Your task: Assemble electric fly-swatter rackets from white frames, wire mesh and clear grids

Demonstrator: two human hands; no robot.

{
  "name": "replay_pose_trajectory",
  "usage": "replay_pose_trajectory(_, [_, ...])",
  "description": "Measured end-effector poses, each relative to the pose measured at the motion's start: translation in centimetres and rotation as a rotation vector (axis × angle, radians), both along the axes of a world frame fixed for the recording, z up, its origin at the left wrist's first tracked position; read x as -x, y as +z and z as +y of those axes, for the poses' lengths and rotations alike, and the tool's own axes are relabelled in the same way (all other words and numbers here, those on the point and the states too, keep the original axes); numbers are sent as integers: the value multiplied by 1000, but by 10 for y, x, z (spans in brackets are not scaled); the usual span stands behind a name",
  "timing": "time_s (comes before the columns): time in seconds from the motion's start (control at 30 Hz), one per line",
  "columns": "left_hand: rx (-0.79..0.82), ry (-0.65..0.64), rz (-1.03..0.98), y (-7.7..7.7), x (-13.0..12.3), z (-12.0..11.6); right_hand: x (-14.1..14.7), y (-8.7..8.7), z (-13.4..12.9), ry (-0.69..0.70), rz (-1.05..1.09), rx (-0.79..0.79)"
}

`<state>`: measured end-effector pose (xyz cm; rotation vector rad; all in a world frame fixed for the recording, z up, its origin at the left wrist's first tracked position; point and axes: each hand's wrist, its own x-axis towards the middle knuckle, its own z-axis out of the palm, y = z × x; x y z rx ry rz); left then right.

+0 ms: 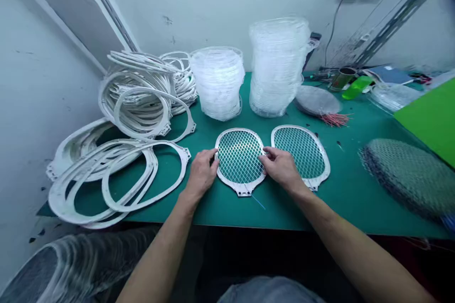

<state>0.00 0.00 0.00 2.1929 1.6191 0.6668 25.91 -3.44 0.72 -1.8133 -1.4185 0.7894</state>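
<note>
A white racket frame (240, 158) filled with diamond mesh lies flat on the green table (220, 210), between the person's two hands, its short neck pointing toward the person. A thin, pale blue strand (259, 202) trails from beside that neck. The left hand (202, 170) is at the frame's left edge, thumb and fingers pinching the rim. The right hand (282, 168) has the opposite edge, its thumb and forefinger closed on the rim there; its other fingers are partly hidden, so I cannot tell how they sit.

Just to the right of the racket frame lies a second meshed frame (302, 151), partly covered by the right hand and wrist. To the left of the racket frame, loose white hoops (121, 208) overlap one another, and farther back on that side is a taller heap of hoops (142, 75).

Beyond the racket frame rise a shorter stack of clear rings (217, 83) and, to its right, a taller stack (279, 66). Behind the racket frame to the right, a grey disc (317, 100) lies with a bunch of red strands (334, 119) at its near edge. Well to the right of the racket frame are a pile of round mesh sheets (412, 175) and a bright green panel (430, 113).
</note>
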Motion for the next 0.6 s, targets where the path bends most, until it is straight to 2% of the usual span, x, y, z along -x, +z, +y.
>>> replay_pose_trajectory(0.43, [-99,-17,12,-4,-2,0,-3,5,-2,43,164,60])
replay_pose_trajectory(0.6, [-111,-22,11,-6,-1,1,-6,1,-4,90,215,-59])
